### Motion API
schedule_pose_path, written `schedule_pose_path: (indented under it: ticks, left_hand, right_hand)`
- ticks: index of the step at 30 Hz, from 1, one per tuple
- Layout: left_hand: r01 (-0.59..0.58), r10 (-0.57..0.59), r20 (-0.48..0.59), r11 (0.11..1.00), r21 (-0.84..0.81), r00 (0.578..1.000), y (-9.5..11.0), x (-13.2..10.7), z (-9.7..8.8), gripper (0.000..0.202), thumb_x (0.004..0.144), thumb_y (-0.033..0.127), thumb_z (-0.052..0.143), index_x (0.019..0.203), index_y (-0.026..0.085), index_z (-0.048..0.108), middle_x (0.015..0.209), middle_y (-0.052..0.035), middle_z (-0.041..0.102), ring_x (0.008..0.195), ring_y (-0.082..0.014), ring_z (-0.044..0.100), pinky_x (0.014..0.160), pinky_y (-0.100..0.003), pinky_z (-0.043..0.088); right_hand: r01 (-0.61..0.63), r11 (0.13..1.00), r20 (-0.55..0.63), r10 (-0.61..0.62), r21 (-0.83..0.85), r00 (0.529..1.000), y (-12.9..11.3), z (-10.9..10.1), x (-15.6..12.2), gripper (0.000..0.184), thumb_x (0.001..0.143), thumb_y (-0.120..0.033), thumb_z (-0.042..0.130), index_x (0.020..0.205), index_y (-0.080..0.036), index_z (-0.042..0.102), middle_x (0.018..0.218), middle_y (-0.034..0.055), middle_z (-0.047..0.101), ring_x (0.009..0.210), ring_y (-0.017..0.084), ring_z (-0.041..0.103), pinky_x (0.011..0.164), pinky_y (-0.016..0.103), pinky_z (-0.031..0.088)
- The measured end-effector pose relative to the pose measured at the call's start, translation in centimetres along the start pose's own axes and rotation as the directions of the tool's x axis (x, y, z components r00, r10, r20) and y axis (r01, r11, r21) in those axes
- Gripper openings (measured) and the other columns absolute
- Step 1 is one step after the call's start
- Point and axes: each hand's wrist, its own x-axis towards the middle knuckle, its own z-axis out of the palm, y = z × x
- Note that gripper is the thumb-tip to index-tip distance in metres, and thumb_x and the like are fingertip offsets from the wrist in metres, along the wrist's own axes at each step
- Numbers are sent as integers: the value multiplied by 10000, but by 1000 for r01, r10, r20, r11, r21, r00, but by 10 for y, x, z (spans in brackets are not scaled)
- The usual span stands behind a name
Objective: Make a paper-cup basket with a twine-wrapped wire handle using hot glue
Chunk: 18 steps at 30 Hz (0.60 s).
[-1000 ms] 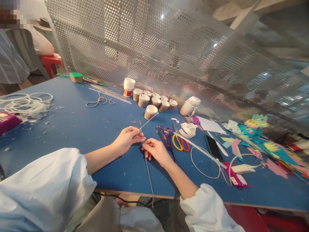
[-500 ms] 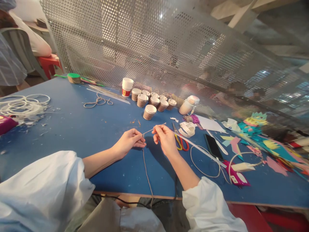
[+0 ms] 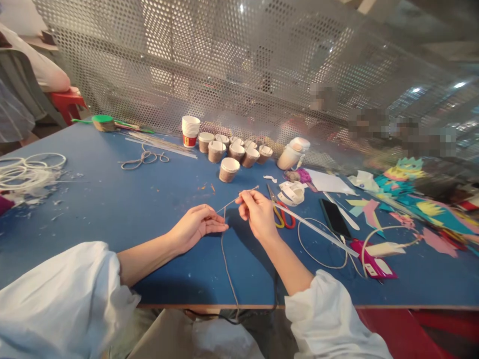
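Note:
Over the near middle of the table, my right hand (image 3: pixel 258 214) is closed in a pinch on a thin grey-brown cord, whose short tip sticks out past the fingers. My left hand (image 3: pixel 200 227) faces it, fingers fairly straight and close together, with the cord at its fingertips. Between the hands the cord runs as a short slanted stretch. From the left fingertips its long tail (image 3: pixel 229 279) hangs down over the table's front edge. Whether a thin stick lies within the slanted stretch I cannot tell. Scissors (image 3: pixel 283 217) with yellow and red handles lie just right of my right hand.
Ahead stand several cord-wrapped cups (image 3: pixel 229 170), a white cup stack (image 3: pixel 190 130) and a bottle (image 3: pixel 294 153). A phone (image 3: pixel 334 217), glue gun (image 3: pixel 374 259) and paper scraps (image 3: pixel 370 217) lie right. Coiled white tubing (image 3: pixel 32 172) is left. A perforated metal screen (image 3: pixel 209 60) rises behind.
My left fingers have straightened and loosened from a tighter pinch, while the cord stays at their tips. My right hand keeps its pinch. The view has shifted slightly.

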Motion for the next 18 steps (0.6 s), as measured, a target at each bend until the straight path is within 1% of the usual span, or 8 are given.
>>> schedule_pose_path:
  ticks: [5,10,13,15,18]
  left_hand:
    - [8,-9,14,999,39,1000,3,-4,3,101,768,84,579,678,112,543,750,-103,692,746,-230,722,748,-327,585]
    - [17,-19,14,996,85,1000,3,-6,4,108,778,125,610,688,116,550,776,-66,669,738,-226,721,764,-342,583]
    - [15,-13,-13,994,105,1000,2,-5,2,97,777,120,617,702,120,556,783,-56,661,729,-215,718,766,-346,585]
    - [10,-5,-39,994,111,999,1,-3,-1,95,777,125,626,711,124,559,799,-54,659,727,-212,717,768,-350,588]
    - [-31,41,-84,993,113,996,1,2,-5,114,786,143,635,701,125,561,829,-55,654,737,-206,718,784,-346,589]
  right_hand:
    - [-7,1000,-16,7,-5,1000,-1,1,-1,273,770,-432,659,700,-174,604,636,-12,620,381,45,441,333,185,294]
    - [-29,999,-23,30,35,999,0,1,-2,274,763,-429,672,699,-172,603,628,-18,606,386,46,447,335,182,287]
    - [-56,992,12,55,111,998,2,0,-5,282,776,-448,662,762,-170,620,656,-17,609,388,50,463,338,187,294]
    - [-96,984,39,91,151,995,5,0,-7,310,783,-478,649,821,-171,622,689,-13,615,388,54,478,338,189,301]
    - [-170,975,91,158,143,983,11,1,-14,352,771,-508,650,857,-169,607,729,-8,619,393,57,496,340,188,310]
